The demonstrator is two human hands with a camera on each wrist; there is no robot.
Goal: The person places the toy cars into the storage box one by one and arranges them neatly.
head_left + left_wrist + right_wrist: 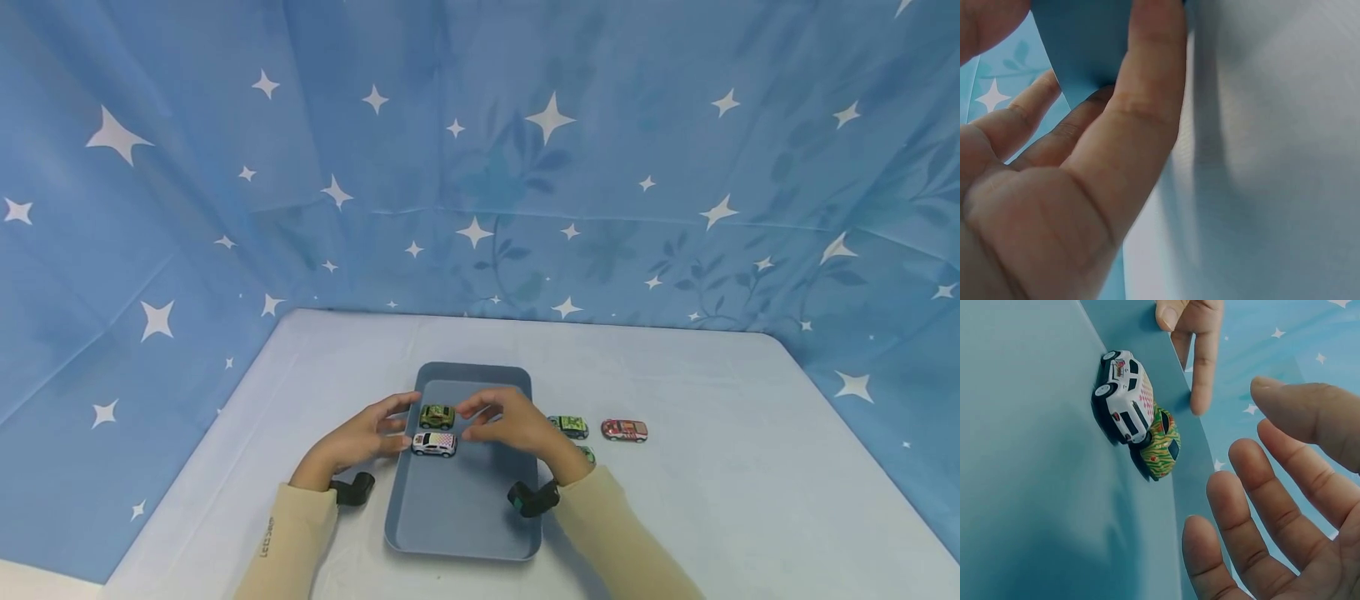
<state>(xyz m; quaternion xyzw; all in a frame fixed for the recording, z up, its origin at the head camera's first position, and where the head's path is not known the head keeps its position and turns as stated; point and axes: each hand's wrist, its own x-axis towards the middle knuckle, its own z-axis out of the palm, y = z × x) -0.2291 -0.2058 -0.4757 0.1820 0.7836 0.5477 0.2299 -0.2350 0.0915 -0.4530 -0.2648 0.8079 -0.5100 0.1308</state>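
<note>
In the head view, a white toy car (434, 444) with a pink-dotted roof and a green-yellow patterned toy car (437, 416) stand close together by the left wall of a blue-grey tray (465, 517). My right hand (512, 421) hovers over the tray just right of them, holding nothing. The right wrist view shows its fingers (1254, 469) spread, apart from the white car (1130, 397) and the patterned car (1163, 447). My left hand (367, 435) is at the tray's left wall, its fingers loosely extended. A finger (1141, 94) lies against the wall (1082, 44) in the left wrist view.
Right of the tray, a green patterned toy car (570, 427) and a red toy car (624, 430) stand on the white table (720, 500). Another green toy car (587, 454) is mostly hidden behind my right wrist. A blue starry cloth (480, 167) hangs behind.
</note>
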